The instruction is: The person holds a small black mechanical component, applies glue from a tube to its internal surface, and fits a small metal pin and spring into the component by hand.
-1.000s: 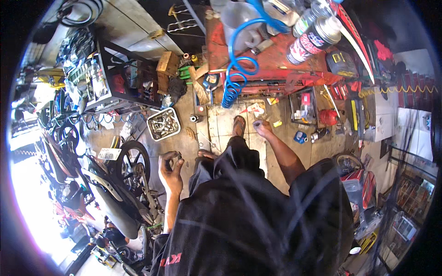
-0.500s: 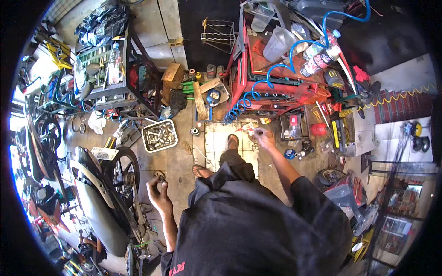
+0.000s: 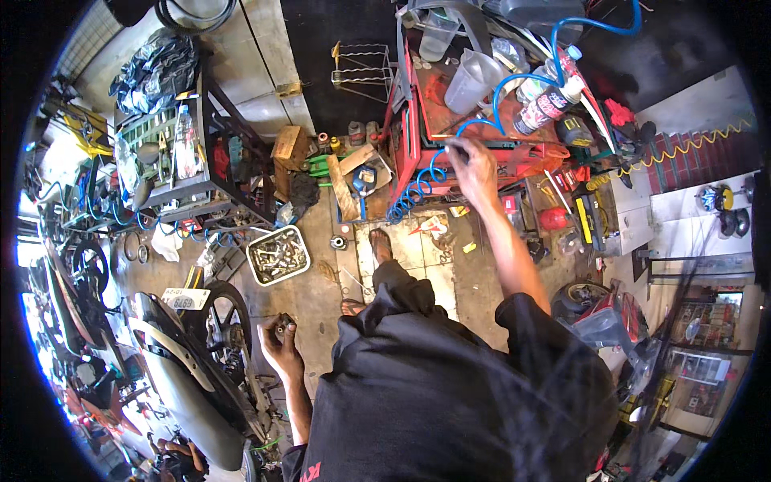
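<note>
My left hand (image 3: 283,352) is raised beside the parked motorcycle (image 3: 189,381), its fingers closed around a small, dark, roundish metal part (image 3: 281,324). The exact kind of part is too small to tell. My right hand (image 3: 475,173) reaches forward to the front edge of the red tool cabinet (image 3: 418,161). Its fingers are bent together near the cabinet's upper edge, and whatever they may hold is too small to make out. Just left of that hand hangs a coiled blue air hose (image 3: 418,193). On the cabinet top lie a clear measuring jug (image 3: 472,83) and a labelled bottle (image 3: 548,108).
A white tray of metal parts (image 3: 279,255) sits on the floor at left. Beyond it stands a metal workbench (image 3: 205,181) with bottles. Near the cabinet are a cardboard box (image 3: 387,170) and a wooden block (image 3: 289,149). At right, a red motorcycle part (image 3: 606,321) lies by a wheel.
My right hand has moved forward and up from above the floor tiles to the red cabinet's edge. The left hand stays beside the motorcycle with the metal part. The view has shifted slightly.
</note>
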`<state>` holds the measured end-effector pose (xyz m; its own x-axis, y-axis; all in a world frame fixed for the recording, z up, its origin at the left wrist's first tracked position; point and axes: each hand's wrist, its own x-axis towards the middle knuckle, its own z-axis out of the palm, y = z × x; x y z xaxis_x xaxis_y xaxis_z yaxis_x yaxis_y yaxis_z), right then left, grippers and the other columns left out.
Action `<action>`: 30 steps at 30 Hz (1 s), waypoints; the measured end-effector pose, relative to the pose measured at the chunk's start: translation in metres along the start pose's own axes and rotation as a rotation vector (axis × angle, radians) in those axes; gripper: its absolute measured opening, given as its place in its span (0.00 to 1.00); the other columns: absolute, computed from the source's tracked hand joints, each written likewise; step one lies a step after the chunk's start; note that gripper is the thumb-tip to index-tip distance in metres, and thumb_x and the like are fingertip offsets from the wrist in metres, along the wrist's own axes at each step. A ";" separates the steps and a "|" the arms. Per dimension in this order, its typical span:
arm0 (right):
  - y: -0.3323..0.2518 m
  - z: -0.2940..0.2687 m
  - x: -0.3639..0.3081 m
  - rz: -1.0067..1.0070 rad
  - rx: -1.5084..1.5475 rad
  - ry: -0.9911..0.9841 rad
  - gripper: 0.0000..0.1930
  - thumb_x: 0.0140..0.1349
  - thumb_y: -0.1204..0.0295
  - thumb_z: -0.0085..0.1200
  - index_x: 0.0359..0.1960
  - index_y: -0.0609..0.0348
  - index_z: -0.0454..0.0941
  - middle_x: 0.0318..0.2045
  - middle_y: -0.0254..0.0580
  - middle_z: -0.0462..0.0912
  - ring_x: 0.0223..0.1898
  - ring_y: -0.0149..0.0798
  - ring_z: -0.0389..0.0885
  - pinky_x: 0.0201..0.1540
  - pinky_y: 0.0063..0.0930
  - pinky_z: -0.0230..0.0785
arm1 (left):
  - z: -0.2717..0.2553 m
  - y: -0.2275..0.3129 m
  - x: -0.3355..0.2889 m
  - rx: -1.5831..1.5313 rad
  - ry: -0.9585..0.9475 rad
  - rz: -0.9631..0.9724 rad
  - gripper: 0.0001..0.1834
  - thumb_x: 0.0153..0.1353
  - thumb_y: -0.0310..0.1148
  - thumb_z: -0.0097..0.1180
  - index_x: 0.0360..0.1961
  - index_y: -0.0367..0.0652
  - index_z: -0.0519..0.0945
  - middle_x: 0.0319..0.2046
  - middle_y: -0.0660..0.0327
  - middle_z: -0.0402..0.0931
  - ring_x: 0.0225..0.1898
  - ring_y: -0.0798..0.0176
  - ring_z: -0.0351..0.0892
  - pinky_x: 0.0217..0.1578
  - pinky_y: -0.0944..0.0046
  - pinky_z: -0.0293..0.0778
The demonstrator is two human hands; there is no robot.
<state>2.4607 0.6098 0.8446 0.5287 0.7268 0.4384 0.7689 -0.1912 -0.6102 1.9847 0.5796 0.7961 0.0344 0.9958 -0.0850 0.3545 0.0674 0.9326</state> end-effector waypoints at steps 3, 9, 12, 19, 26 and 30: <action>0.030 0.012 0.046 -0.174 -0.128 0.014 0.06 0.60 0.72 0.56 0.37 0.61 0.81 0.35 0.50 0.82 0.37 0.51 0.82 0.40 0.40 0.73 | 0.027 0.012 0.020 -0.008 0.030 -0.010 0.14 0.56 0.26 0.63 0.42 0.34 0.75 0.40 0.57 0.74 0.45 0.60 0.71 0.53 0.61 0.64; 0.060 0.045 0.085 -0.047 -0.280 -0.233 0.09 0.63 0.69 0.51 0.39 0.60 0.82 0.39 0.52 0.81 0.42 0.55 0.80 0.46 0.46 0.73 | 0.079 0.031 0.062 -0.009 -0.003 -0.062 0.14 0.56 0.25 0.63 0.42 0.35 0.74 0.40 0.57 0.73 0.47 0.59 0.71 0.55 0.61 0.63; 0.074 0.051 0.093 -0.020 -0.281 -0.315 0.10 0.62 0.71 0.52 0.41 0.59 0.82 0.40 0.54 0.81 0.43 0.55 0.80 0.47 0.46 0.73 | 0.108 0.049 0.084 -0.017 -0.014 -0.057 0.14 0.56 0.25 0.63 0.42 0.35 0.74 0.40 0.57 0.73 0.47 0.59 0.71 0.55 0.61 0.63; 0.074 0.048 0.105 -0.051 -0.212 -0.320 0.07 0.57 0.74 0.60 0.37 0.57 0.84 0.35 0.43 0.82 0.36 0.48 0.82 0.40 0.37 0.75 | 0.147 0.068 0.117 -0.025 -0.058 -0.103 0.15 0.54 0.23 0.63 0.43 0.34 0.75 0.42 0.56 0.74 0.48 0.58 0.72 0.55 0.60 0.64; 0.077 0.047 0.115 -0.100 -0.203 -0.374 0.07 0.54 0.74 0.61 0.36 0.58 0.84 0.34 0.42 0.82 0.36 0.47 0.82 0.40 0.36 0.75 | 0.172 0.080 0.137 -0.038 -0.091 -0.121 0.14 0.54 0.22 0.63 0.42 0.34 0.76 0.42 0.56 0.74 0.46 0.60 0.72 0.54 0.62 0.65; 0.077 0.045 0.114 -0.102 -0.191 -0.362 0.07 0.53 0.74 0.62 0.34 0.58 0.83 0.33 0.43 0.82 0.36 0.47 0.81 0.40 0.38 0.75 | 0.183 0.083 0.144 -0.028 -0.118 -0.086 0.14 0.54 0.22 0.63 0.42 0.34 0.76 0.42 0.56 0.74 0.46 0.60 0.72 0.53 0.62 0.65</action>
<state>2.5639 0.7078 0.8183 0.3120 0.9267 0.2097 0.8818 -0.2002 -0.4270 2.1906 0.7172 0.7974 0.1153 0.9722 -0.2039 0.3348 0.1553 0.9294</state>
